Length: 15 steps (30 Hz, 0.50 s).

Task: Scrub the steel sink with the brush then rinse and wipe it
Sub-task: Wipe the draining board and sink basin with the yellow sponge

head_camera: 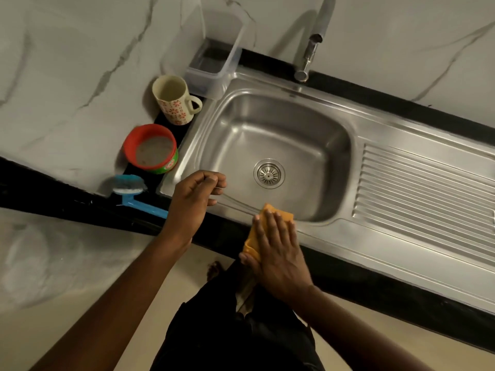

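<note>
**Wiping the sink's front rim**

The right hand [278, 253] is pressing an orange cloth [251, 241] against the front rim of the steel sink [334, 236], fingers flat to spread pressure for the wipe. The left hand [192, 199] is hovering over the basin's front-left corner, fingers loosely curled, holding nothing. The blue brush [128, 187] is lying on the counter left of the sink, apparently finished with.

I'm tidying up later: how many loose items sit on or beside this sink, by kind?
Mug: 1
Red tub: 1
Blue brush: 1
Clear container: 1
Orange cloth: 1
Total: 5
</note>
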{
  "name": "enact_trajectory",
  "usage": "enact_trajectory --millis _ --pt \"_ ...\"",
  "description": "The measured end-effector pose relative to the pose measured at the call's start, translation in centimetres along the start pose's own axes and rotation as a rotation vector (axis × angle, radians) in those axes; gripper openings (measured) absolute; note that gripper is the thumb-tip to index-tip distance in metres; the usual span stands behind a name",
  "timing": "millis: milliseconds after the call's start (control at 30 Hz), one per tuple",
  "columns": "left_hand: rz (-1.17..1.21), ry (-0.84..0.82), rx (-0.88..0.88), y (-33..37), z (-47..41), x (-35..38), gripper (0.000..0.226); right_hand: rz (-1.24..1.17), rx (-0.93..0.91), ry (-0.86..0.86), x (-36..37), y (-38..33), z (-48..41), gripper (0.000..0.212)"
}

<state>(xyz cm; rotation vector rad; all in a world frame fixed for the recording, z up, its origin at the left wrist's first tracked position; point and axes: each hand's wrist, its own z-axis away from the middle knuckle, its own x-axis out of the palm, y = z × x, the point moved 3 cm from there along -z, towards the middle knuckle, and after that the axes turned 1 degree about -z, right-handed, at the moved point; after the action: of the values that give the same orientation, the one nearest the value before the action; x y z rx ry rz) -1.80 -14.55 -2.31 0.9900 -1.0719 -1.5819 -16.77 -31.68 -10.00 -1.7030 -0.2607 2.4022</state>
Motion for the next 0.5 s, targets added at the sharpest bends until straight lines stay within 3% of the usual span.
enact_trajectory --millis 300,400,500 --pt "-0.008 -0.021 0.003 0.9 -2.6 -3.0 0.022 -0.080 0.135 0.060 -1.3 -9.2 -12.6 0.075" --pt "-0.016 -0.009 -0.002 1.5 -3.2 -3.6 0.023 -0.089 0.172 0.070 -3.0 -8.7 -15.8 0.051" --pt "-0.031 -0.021 0.024 1.9 -3.8 -3.9 0.023 -0.201 0.285 0.125 -5.0 -5.0 -17.2 0.049"
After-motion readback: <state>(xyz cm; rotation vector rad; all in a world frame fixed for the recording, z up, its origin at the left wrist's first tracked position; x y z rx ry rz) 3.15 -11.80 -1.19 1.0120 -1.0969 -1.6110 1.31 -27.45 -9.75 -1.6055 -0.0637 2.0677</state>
